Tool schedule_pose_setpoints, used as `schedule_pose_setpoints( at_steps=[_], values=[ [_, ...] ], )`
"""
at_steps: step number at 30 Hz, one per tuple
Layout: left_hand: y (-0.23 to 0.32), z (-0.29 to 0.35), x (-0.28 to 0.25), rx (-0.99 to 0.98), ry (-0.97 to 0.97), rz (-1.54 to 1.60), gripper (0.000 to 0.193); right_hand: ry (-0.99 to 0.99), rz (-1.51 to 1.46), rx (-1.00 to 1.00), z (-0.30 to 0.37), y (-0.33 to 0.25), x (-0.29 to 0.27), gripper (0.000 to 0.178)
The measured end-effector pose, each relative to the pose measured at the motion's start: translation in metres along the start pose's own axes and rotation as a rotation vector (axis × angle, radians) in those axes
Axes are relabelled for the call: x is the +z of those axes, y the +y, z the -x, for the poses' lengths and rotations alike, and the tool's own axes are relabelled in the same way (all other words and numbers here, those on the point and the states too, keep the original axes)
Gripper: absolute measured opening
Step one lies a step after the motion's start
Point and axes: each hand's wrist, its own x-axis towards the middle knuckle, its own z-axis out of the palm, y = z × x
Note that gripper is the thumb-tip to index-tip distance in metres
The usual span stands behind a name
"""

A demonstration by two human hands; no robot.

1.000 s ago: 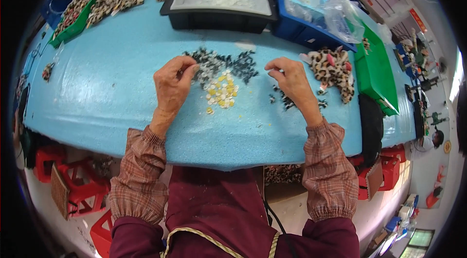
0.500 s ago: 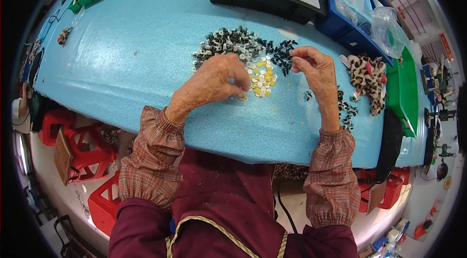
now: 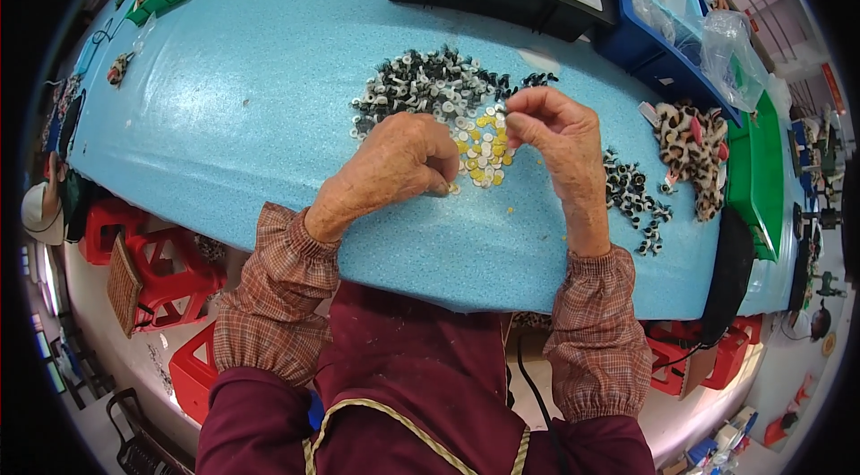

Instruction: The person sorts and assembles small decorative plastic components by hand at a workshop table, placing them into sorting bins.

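Note:
My left hand (image 3: 390, 159) is curled low over the blue table, thumb and fingers closed at a small pale disc (image 3: 454, 189) at their tips. Beside it lies a loose scatter of yellow and white round discs (image 3: 485, 151). My right hand (image 3: 560, 130) is held above the right side of these discs, with thumb and forefinger pinched together; what lies between them is too small to make out. Behind both hands spreads a heap of small black-and-white pieces with dark, lash-like fringes (image 3: 421, 85). A second group of such pieces (image 3: 633, 197) lies right of my right wrist.
A black tray with a white lining (image 3: 488, 0) stands at the back, beside a blue bin (image 3: 649, 54) with clear plastic bags. Leopard-print plush pieces (image 3: 692, 148) lie at the right by a green tray (image 3: 755, 179). Red stools (image 3: 175, 282) stand below the table's left edge.
My right hand has moved left from the black pieces to above the discs. My left hand has stayed nearly in place, fingertips still at the near edge of the discs.

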Motion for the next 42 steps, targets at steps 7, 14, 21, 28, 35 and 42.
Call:
schedule_pose_setpoints(
  at_steps=[7,14,21,28,35,42],
  values=[
    [0.010,0.005,-0.009,-0.214,0.282,0.606,0.008,-0.171,-0.423,0.041,0.012,0.002,0.013,0.013],
    [0.012,0.003,-0.004,-0.276,0.345,0.852,0.010,-0.216,-0.352,0.102,0.017,-0.007,0.024,0.020],
    [0.014,0.002,-0.005,-0.302,0.336,0.854,0.011,-0.208,-0.358,0.104,0.013,-0.003,0.023,0.022],
    [0.014,0.002,-0.004,-0.288,0.314,0.867,0.012,-0.220,-0.313,0.116,0.011,-0.002,0.021,0.014],
    [0.014,0.003,-0.006,-0.278,0.301,1.011,0.013,-0.185,-0.328,0.109,0.012,-0.001,0.023,0.014],
    [0.009,0.004,-0.005,-0.266,0.221,0.969,0.013,-0.206,-0.216,0.066,0.015,-0.006,0.028,0.021]
  ],
)
